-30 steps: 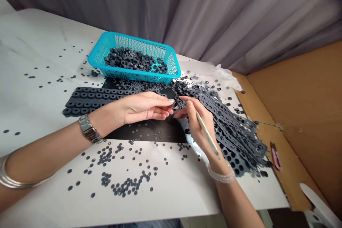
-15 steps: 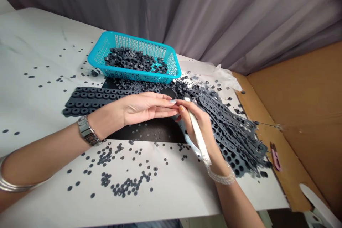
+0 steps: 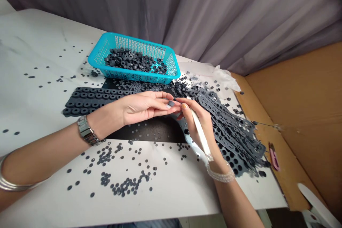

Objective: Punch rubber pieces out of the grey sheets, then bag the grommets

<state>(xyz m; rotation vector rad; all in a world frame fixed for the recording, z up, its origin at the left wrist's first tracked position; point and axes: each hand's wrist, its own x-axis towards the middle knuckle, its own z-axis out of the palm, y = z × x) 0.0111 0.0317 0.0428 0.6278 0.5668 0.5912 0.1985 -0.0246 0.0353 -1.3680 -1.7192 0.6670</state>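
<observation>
My left hand [image 3: 141, 108], palm turned partly up, pinches a small dark grey foam or rubber piece [image 3: 171, 103] between its thumb and fingers. My right hand [image 3: 199, 115] is closed round a white, slim stick-like tool [image 3: 199, 128], which looks wrapped in tape. The tool's working end is hidden among the fingers. Fingertips of both hands nearly meet. Under my left forearm and hand lies a dark grey sheet of raised ring-shaped pieces [image 3: 85, 102], set in rows.
A turquoise basket [image 3: 133, 73] holding many dark rings stands behind my hands. Punched-out dark sheets [image 3: 232, 128] pile up at right. Small dark discs [image 3: 128, 187] lie scattered over the white table [image 3: 171, 203]. Pink-handled snips [image 3: 274, 158] rest on cardboard [image 3: 283, 174].
The small dark piece now shows between my left thumb and fingers, where it was not visible before. My right fingertips have shifted slightly to the right, away from the left thumb.
</observation>
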